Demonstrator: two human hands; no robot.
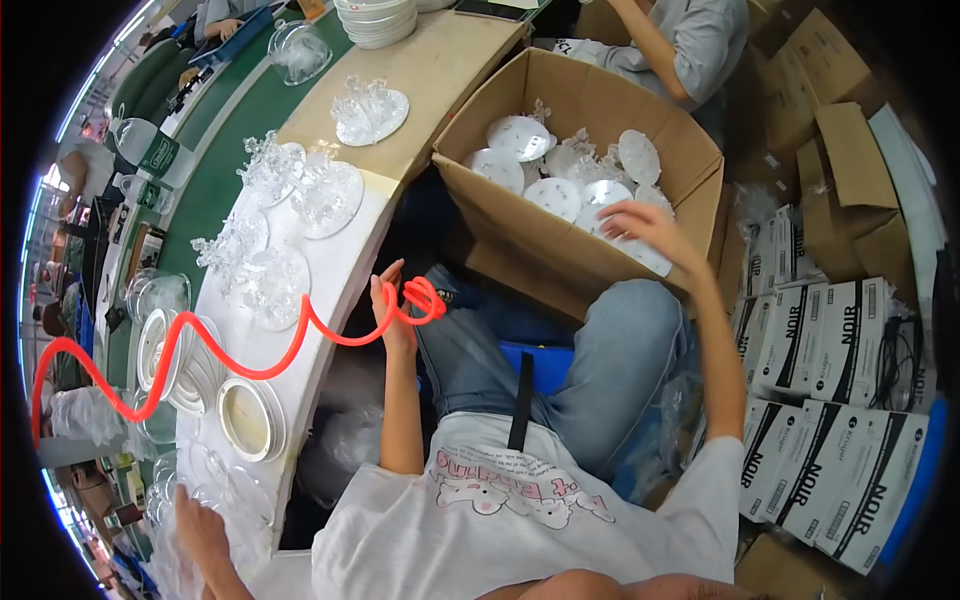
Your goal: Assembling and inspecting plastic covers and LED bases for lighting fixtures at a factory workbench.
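Observation:
My right hand (pixel 645 228) reaches over the near side of a large open cardboard box (pixel 480 215), fingers stretched and apart above the round pieces; whether the fingertips touch one cannot be told. Inside lie several white disc-shaped bases (pixel 552 199) with clear, spiky plastic parts, some face down. My left hand (pixel 395 308) is raised by the table's edge, its fingers partly spread, with nothing visible in them. A red coiled hose (pixel 250 374) passes in front of that hand and hides part of it. Clear plastic assemblies on round bases (pixel 328 195) stand on the table nearby.
The white worktable (pixel 300 375) curves along my left, holding white rings (pixel 250 420) and stacked white plates (pixel 378 22). Beyond it runs a green surface (pixel 232 118) with a large bottle (pixel 150 150). Printed cartons (pixel 820 335) are stacked right. Another person's hand (pixel 203 530) is at lower left.

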